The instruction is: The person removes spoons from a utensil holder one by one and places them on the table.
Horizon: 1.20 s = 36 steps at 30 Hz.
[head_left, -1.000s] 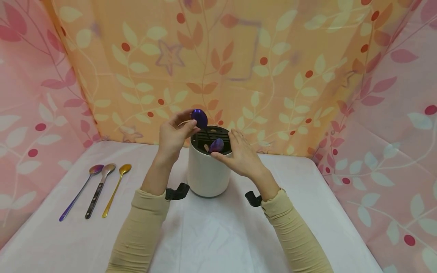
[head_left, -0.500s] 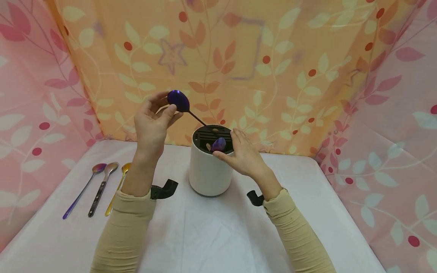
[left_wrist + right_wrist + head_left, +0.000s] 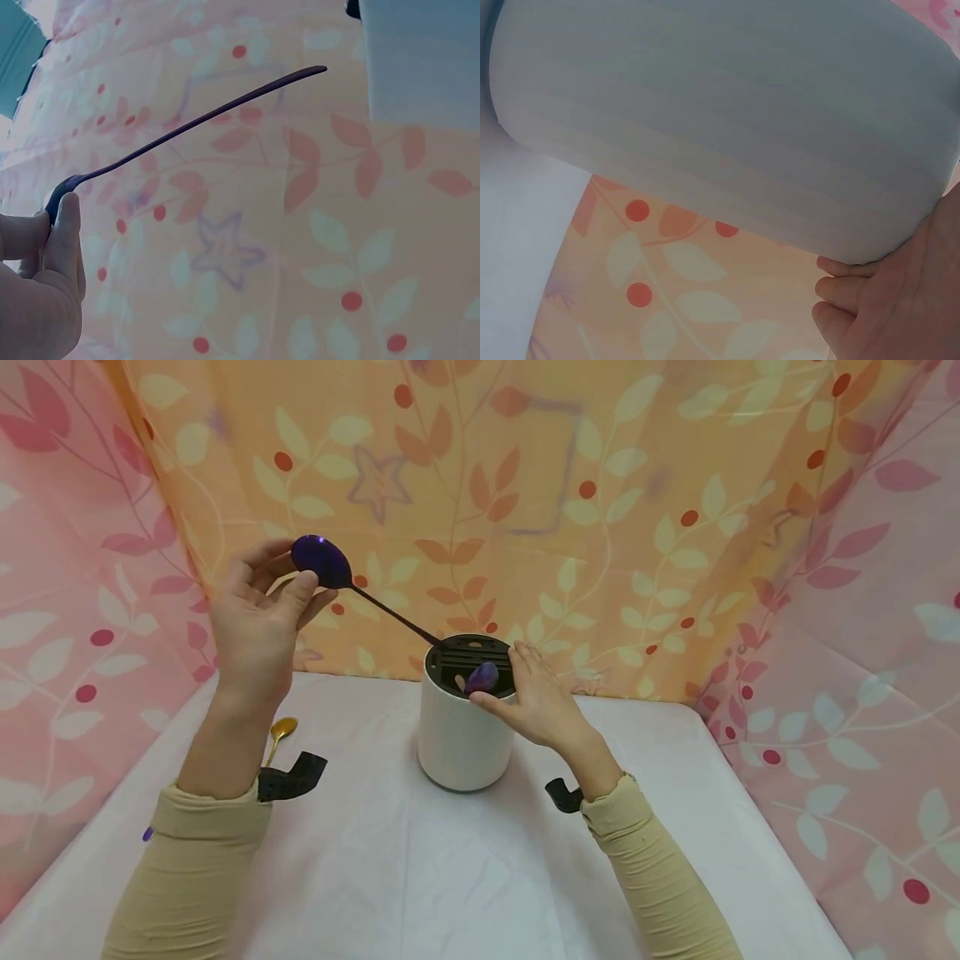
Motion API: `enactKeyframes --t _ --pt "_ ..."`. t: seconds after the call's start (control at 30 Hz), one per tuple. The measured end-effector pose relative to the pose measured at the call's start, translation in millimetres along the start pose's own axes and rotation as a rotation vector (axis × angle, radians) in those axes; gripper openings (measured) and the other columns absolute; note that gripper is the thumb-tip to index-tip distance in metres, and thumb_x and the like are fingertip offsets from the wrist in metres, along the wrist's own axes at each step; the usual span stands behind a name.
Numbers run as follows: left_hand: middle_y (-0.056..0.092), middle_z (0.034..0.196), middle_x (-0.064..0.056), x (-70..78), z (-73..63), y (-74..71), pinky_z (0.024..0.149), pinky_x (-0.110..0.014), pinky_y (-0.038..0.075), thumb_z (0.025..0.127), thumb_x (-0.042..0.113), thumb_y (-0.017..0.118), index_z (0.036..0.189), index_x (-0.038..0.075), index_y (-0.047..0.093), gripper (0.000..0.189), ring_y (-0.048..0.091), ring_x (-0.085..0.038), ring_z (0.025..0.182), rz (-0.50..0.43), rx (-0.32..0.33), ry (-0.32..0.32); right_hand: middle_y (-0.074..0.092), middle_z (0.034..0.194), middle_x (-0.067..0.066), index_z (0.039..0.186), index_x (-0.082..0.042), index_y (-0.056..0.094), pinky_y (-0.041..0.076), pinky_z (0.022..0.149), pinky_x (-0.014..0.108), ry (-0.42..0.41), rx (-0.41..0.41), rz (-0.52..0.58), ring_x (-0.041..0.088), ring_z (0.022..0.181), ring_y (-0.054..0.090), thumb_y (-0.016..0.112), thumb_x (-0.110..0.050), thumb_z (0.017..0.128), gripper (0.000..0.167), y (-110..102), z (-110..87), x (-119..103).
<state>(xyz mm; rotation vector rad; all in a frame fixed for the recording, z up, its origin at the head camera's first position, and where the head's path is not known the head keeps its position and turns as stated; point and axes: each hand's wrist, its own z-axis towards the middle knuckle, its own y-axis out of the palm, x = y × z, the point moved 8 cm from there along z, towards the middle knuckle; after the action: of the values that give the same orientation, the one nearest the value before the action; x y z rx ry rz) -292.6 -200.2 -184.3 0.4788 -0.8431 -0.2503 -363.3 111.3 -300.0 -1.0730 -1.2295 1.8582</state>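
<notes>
My left hand (image 3: 258, 627) pinches the bowl of a long-handled purple spoon (image 3: 322, 562) between thumb and fingers, raised to the left of the white utensil holder (image 3: 465, 739). In the left wrist view the spoon's dark handle (image 3: 187, 127) shows down to its tip, apart from the holder. My right hand (image 3: 543, 702) rests on the holder's right rim with fingers extended and the thumb along the front. A second purple spoon (image 3: 482, 677) stands in the black slotted top, bowl up. In the right wrist view the holder's smooth wall (image 3: 705, 112) fills the upper part.
On the table's left lies a gold spoon (image 3: 283, 728), partly hidden by my left arm. The purple end of another utensil (image 3: 147, 834) peeks out beside the sleeve. Patterned cloth (image 3: 637, 568) stands behind and at both sides of the white-covered table (image 3: 465, 877).
My left hand has drawn the purple spoon up out of the holder and carried it left. The right hand has stayed on the rim. My left arm now covers utensils that were visible earlier.
</notes>
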Motion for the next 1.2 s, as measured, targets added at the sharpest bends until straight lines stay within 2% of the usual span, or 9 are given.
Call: enactKeyframes --t 0.1,0.23,0.37,0.57,0.63,0.73,0.9,1.03,1.2 --pt "0.062 0.112 -0.018 5.4 1.2 -8.3 0.085 -0.036 0.061 0.089 -0.013 0.072 0.123 -0.003 0.066 0.036 0.073 -0.026 0.093 0.025 -0.002 0.008 0.017 0.171 0.021 0.163 0.004 0.021 0.009 0.130 0.047 -0.004 0.004 0.001 0.029 0.161 0.007 0.039 -0.089 0.089 0.120 0 -0.2 1" --pt "0.064 0.113 -0.016 5.3 -0.3 -19.3 0.084 -0.033 0.061 0.090 -0.014 0.071 0.122 -0.003 0.068 0.035 0.074 -0.023 0.096 0.132 -0.021 -0.019 0.016 0.171 0.021 0.162 0.005 0.021 0.009 0.130 0.046 -0.012 0.006 0.005 0.030 0.161 0.006 0.041 -0.088 0.090 0.120 0 -0.4 1" --pt "0.065 0.117 -0.010 -8.0 -4.6 -32.2 0.083 -0.026 0.060 0.094 -0.007 0.071 0.128 0.000 0.068 0.035 0.073 -0.017 0.099 0.332 -0.086 -0.120 0.015 0.172 0.020 0.163 0.004 0.021 0.008 0.130 0.045 -0.006 0.003 0.009 0.028 0.161 0.005 0.040 -0.088 0.090 0.120 1 -0.3 1" --pt "0.071 0.113 0.003 -34.1 -11.4 -58.9 0.083 -0.017 0.058 0.101 0.014 0.069 0.139 0.009 0.066 0.039 0.074 -0.004 0.089 0.749 -0.175 -0.247 0.014 0.172 0.019 0.163 0.004 0.020 0.007 0.130 0.044 0.002 -0.003 0.002 0.028 0.161 0.004 0.040 -0.088 0.090 0.119 1 0.4 1" --pt "0.071 0.116 0.003 -43.6 -12.6 -66.7 0.084 -0.015 0.057 0.102 0.016 0.068 0.141 0.009 0.065 0.040 0.073 -0.001 0.088 0.821 -0.215 -0.284 0.013 0.172 0.019 0.163 0.004 0.020 0.007 0.130 0.045 0.003 -0.005 0.000 0.028 0.161 0.005 0.041 -0.088 0.090 0.119 1 0.4 1" --pt "0.070 0.124 -0.009 -58.3 -13.2 -76.4 0.084 -0.016 0.057 0.103 0.013 0.067 0.142 0.005 0.064 0.040 0.073 0.000 0.089 0.841 -0.278 -0.346 0.014 0.172 0.019 0.163 0.004 0.020 0.007 0.130 0.044 0.000 -0.005 -0.004 0.030 0.161 0.006 0.040 -0.088 0.090 0.119 1 0.7 0" --pt "0.056 0.142 -0.026 -89.0 -14.1 -95.1 0.084 -0.020 0.060 0.104 0.009 0.063 0.143 -0.005 0.058 0.042 0.071 -0.001 0.091 0.870 -0.394 -0.525 0.016 0.171 0.021 0.163 0.004 0.021 0.007 0.130 0.045 -0.006 0.002 -0.007 0.032 0.161 0.008 0.039 -0.089 0.089 0.120 0 1.2 0" --pt "0.039 0.158 -0.030 -111.0 -15.5 -112.5 0.084 -0.023 0.061 0.104 0.004 0.062 0.145 -0.012 0.051 0.045 0.070 -0.005 0.093 0.901 -0.491 -0.648 0.016 0.172 0.020 0.163 0.003 0.021 0.007 0.130 0.044 0.002 0.001 -0.001 0.029 0.161 0.006 0.039 -0.090 0.088 0.121 0 1.5 0" --pt "0.044 0.149 -0.034 -129.5 -19.2 -136.1 0.084 -0.027 0.062 0.103 0.002 0.062 0.144 -0.016 0.049 0.046 0.071 -0.010 0.090 0.873 -0.496 -0.773 0.014 0.173 0.016 0.164 0.002 0.021 0.006 0.130 0.042 0.015 -0.003 0.003 0.025 0.161 0.003 0.037 -0.091 0.088 0.121 1 1.6 1"
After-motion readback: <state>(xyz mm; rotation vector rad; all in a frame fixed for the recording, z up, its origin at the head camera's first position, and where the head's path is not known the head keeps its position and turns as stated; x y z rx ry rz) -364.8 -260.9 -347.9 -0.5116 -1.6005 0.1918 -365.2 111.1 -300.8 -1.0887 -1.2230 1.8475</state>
